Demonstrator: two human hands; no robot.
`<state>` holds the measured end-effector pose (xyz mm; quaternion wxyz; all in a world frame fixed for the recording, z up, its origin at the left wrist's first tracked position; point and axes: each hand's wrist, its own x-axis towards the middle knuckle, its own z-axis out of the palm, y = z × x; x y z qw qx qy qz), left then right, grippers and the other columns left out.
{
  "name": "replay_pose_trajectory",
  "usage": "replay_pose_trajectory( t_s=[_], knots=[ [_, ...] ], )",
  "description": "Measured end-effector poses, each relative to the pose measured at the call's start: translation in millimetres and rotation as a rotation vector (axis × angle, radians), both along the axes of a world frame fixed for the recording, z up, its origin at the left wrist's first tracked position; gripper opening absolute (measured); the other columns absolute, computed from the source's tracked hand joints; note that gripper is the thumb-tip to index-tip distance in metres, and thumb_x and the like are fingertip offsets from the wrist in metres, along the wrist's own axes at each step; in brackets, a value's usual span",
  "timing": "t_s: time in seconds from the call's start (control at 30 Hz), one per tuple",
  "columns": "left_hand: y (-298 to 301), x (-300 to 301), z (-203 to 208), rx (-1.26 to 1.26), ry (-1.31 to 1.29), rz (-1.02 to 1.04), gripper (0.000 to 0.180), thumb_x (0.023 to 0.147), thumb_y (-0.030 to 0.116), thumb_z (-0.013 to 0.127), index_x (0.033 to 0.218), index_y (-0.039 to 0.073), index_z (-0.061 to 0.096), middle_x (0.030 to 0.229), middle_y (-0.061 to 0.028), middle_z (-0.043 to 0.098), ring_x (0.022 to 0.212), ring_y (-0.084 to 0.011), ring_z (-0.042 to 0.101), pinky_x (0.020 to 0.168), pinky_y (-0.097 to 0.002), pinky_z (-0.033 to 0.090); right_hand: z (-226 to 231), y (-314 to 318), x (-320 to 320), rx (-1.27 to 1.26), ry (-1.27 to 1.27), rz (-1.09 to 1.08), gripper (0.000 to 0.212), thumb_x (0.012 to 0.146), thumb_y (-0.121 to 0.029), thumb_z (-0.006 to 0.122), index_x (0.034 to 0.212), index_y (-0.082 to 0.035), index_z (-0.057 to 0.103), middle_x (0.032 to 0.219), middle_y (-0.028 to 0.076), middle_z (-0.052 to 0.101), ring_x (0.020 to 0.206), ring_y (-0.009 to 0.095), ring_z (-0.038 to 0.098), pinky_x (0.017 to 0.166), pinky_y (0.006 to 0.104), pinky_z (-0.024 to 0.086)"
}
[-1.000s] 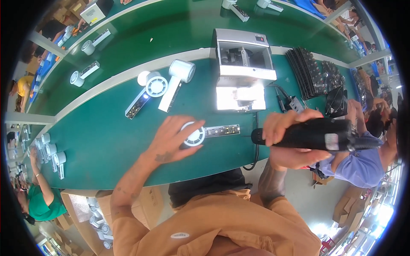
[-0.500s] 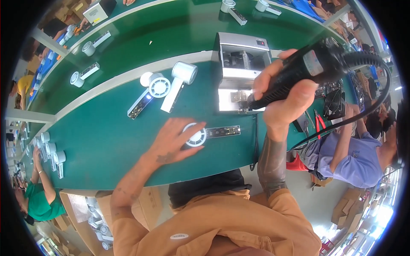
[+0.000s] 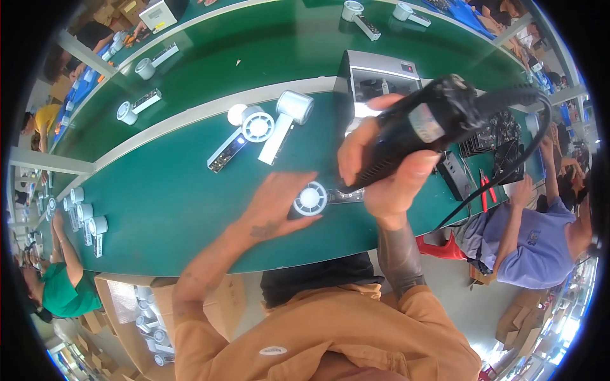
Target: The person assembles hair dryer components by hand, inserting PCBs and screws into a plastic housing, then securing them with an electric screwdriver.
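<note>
A white handheld fan point(image 3: 310, 199) lies on the green tabletop. Its round grille faces up, and its opened handle, with a circuit board showing, points right. My left hand point(image 3: 270, 204) grips the fan's head from the left, fingers and thumb on either side. In my right hand point(image 3: 400, 187) is a black electric screwdriver point(image 3: 422, 124), held tilted with its cable trailing off to the right. The tool's front end is over the handle's board; my fingers and blur hide whether its tip touches. Behind the right hand stands a silver screw feeder point(image 3: 381, 62).
Two more fans, one with lit board point(image 3: 236, 145) and one with white handle point(image 3: 279, 141), lie beyond my left hand. Red-handled pliers point(image 3: 487, 189) and a black fan part point(image 3: 508, 159) are at right. Further fans point(image 3: 127, 112) sit on the green belt. Co-workers sit on both sides.
My right hand has brought the screwdriver from the screw feeder left and nearer, over the fan's handle. My left hand stays on the fan's head. The whole view has shifted slightly.
</note>
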<state>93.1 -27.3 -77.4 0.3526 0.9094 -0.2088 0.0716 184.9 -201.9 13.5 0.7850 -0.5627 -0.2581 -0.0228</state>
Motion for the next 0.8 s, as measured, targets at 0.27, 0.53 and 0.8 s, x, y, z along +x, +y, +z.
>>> replay_pose_trajectory(
  t_s=[0.27, 0.53, 0.8],
  knots=[
    [-1, -2, 1, -0.007, -0.028, -0.006, 0.074, 0.077, 0.025, 0.083, 0.138, 0.0, 0.05, 0.124, -0.0161, 0.061, 0.109, -0.0326, 0.059, 0.093, -0.041, 0.043, -6, 7, 0, 0.002, -0.02, 0.04, 0.091, 0.087, -0.079, 0.049, 0.12, 0.006, 0.045, 0.056, 0.007, 0.051, 0.043, 0.014, 0.048, 0.043, 0.0258, 0.036],
    [1, -3, -2, -0.007, -0.041, -0.023, 0.073, 0.078, 0.025, 0.083, 0.137, -0.001, 0.05, 0.126, -0.0171, 0.061, 0.111, -0.033, 0.059, 0.094, -0.0417, 0.043, -12, 9, -6, 0.013, -0.023, 0.04, 0.091, 0.086, -0.078, 0.052, 0.119, 0.006, 0.046, 0.057, 0.006, 0.052, 0.045, 0.013, 0.049, 0.043, 0.0247, 0.036],
    [3, -2, -3, 0.0, -0.077, -0.032, 0.072, 0.077, 0.024, 0.083, 0.136, -0.001, 0.051, 0.124, -0.0172, 0.061, 0.11, -0.0336, 0.06, 0.092, -0.0416, 0.044, -14, 11, -13, 0.024, 0.003, 0.109, 0.091, 0.082, -0.078, 0.058, 0.117, 0.006, 0.048, 0.061, 0.007, 0.055, 0.047, 0.014, 0.051, 0.044, 0.0253, 0.038]
  ],
)
